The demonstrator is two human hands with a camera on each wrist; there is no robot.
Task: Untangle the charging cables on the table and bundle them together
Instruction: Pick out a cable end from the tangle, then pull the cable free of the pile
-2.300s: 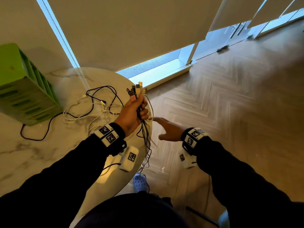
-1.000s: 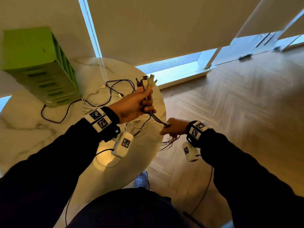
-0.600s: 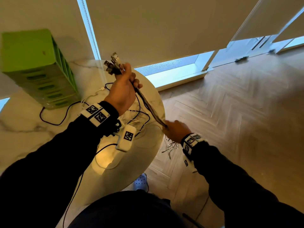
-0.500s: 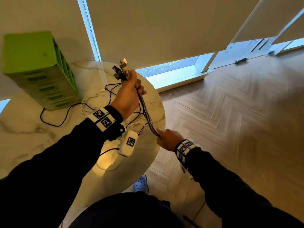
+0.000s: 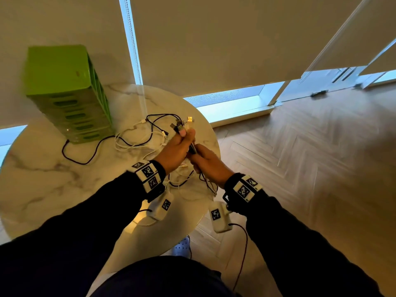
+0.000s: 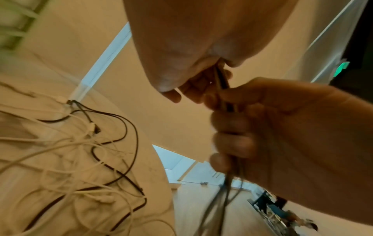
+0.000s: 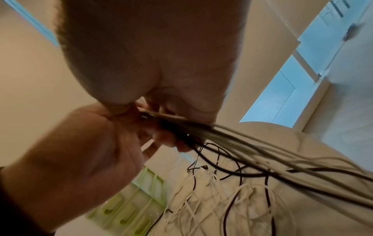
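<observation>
Cables are gripped by both hands above the desk: the right hand has been brought back up beside the left hand, ready for another straightening stroke; more lie tangled below.

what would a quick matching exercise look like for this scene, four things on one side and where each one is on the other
Things:
1. left hand
2. right hand
3. green rack
4. loose cables

Places or states:
A. stands at the far left of the table
B. lie tangled on the marble top
C. grips the cable bundle just under the plugs
D. grips the bundle lower down, near the table's right edge

Pairs: 1-C, 2-D, 3-A, 4-B
</observation>
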